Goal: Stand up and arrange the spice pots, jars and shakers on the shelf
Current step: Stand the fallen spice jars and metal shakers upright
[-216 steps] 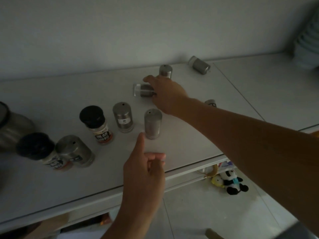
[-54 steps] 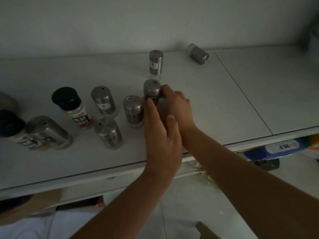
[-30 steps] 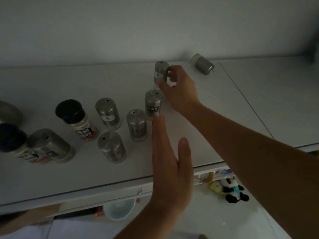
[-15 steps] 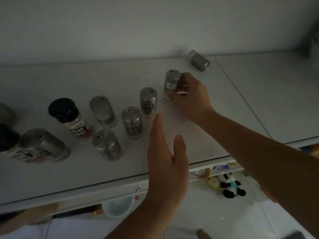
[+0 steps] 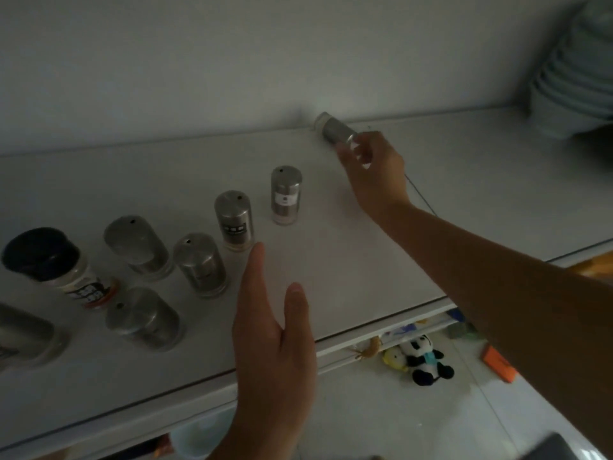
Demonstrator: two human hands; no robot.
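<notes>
On the white shelf several steel shakers stand upright: one farthest right, another to its left, then three more. A black-lidded spice jar stands at the left. One steel shaker lies on its side by the back wall. My right hand reaches to it, fingers apart and curled at its near end. My left hand hovers flat and open above the shelf's front edge, holding nothing.
A larger steel pot is cut off at the left edge. Stacked bowls sit at the far right of the shelf. Below, on the floor, lie a panda toy and an orange object.
My right hand let go of the rightmost shaker, left it standing in the row, and moved back right to the fallen shaker by the wall. My left hand stayed put.
</notes>
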